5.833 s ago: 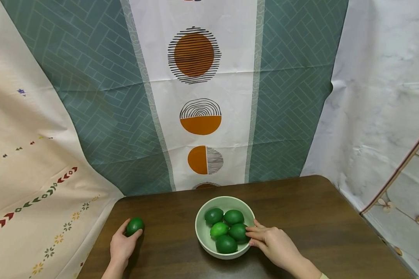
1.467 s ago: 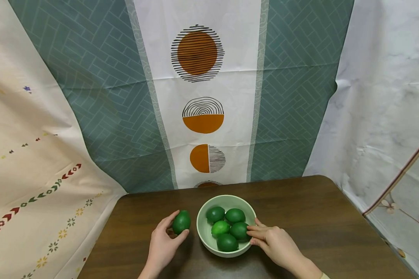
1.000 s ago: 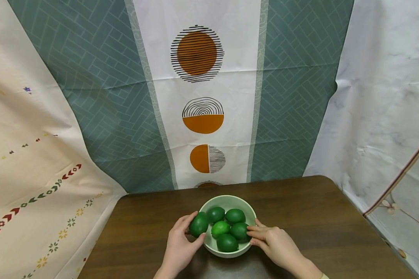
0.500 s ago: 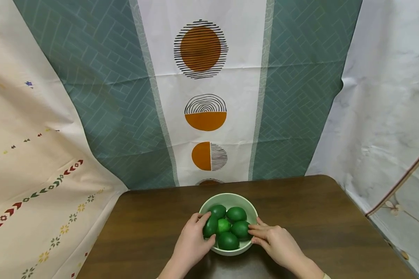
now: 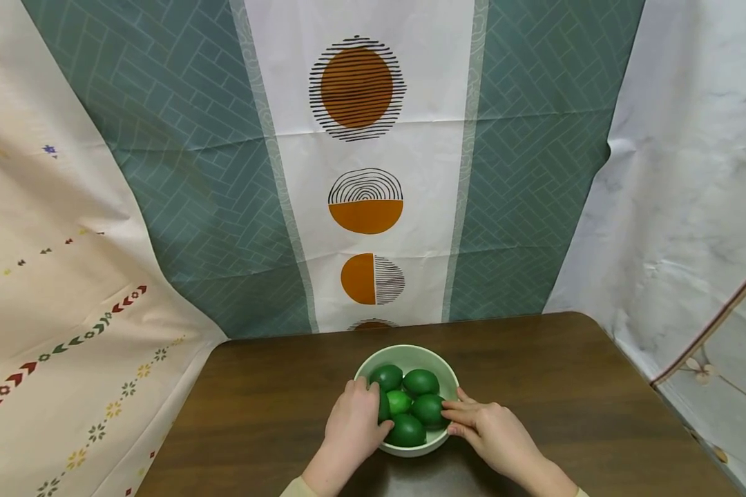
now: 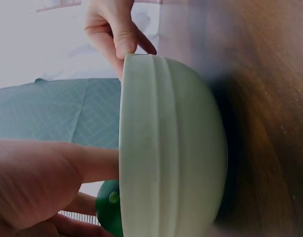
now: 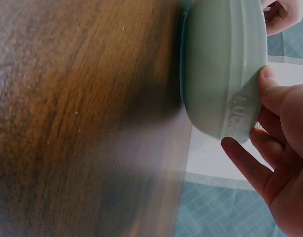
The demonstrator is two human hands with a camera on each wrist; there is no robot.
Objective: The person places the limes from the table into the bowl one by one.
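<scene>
A pale green bowl (image 5: 440, 373) stands on the wooden table with several dark green limes (image 5: 421, 382) and one brighter lime (image 5: 399, 402) in it. My left hand (image 5: 354, 417) reaches over the bowl's left rim, fingers and thumb around a dark green lime (image 5: 383, 407) inside it. In the left wrist view that lime (image 6: 109, 210) shows by the fingers, and the thumb dips behind the rim. My right hand (image 5: 491, 435) holds the right rim. The right wrist view shows its thumb (image 7: 267, 79) on the rim and another finger against the outer wall, near raised lettering.
The brown table (image 5: 267, 407) extends to both sides of the bowl. Behind it hangs a green and white patterned cloth (image 5: 373, 152). A cream cloth (image 5: 68, 276) drapes at the left, a marbled white one (image 5: 665, 207) at the right.
My left hand has carried a dark green lime from the table's left side rightward and down into the bowl. The right hand has stayed at the bowl's rim. The view has shifted slightly.
</scene>
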